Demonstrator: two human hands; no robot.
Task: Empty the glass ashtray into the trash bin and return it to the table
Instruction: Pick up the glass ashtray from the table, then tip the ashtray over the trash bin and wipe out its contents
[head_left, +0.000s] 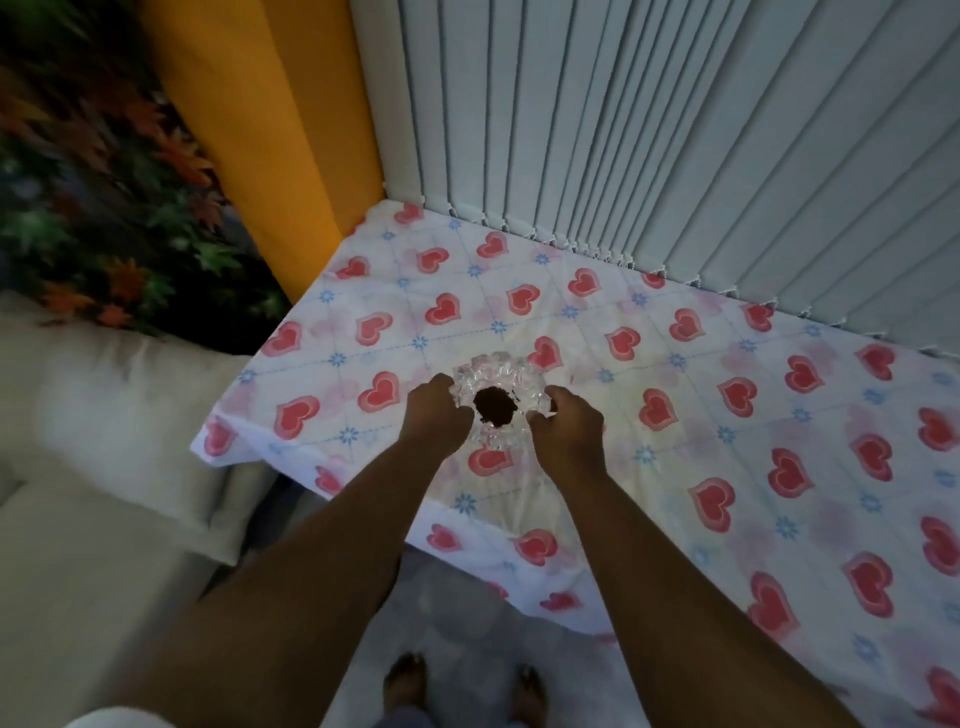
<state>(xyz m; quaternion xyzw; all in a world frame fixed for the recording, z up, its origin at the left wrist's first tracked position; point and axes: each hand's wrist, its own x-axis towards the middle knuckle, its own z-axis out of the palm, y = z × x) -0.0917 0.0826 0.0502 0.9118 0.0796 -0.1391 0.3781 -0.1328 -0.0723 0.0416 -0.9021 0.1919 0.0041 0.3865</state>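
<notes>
Head cam is looking down at a table (779, 415) that's wearing a white cloth printed with red hearts and little blue flowers. The glass ashtray (500, 404) is sitting near the table's front edge, closer to its left corner than the right, and there's a dark clump of something in the middle of it. It's cut glass, chunky and ridged all round.

Both arms are reaching out to it. The left hand (435, 415) is curling against the ashtray's left side, fingers bent round the rim and touching the glass. The right hand (567, 434) is doing the same on the right side, fingers tucked in against the rim. So both are half closed on it, one each side. Can't tell if it's resting on the cloth or just off it.

Grey vertical blinds (675, 130) are hanging along the table's far edge, with a yellow-orange panel (270, 130) standing at the far left corner. A pale sofa cushion (114, 415) is sitting off the left edge, some blurry red and green leaves (104, 171) behind it. Bare feet (405, 680) are showing on the floor at the bottom.
</notes>
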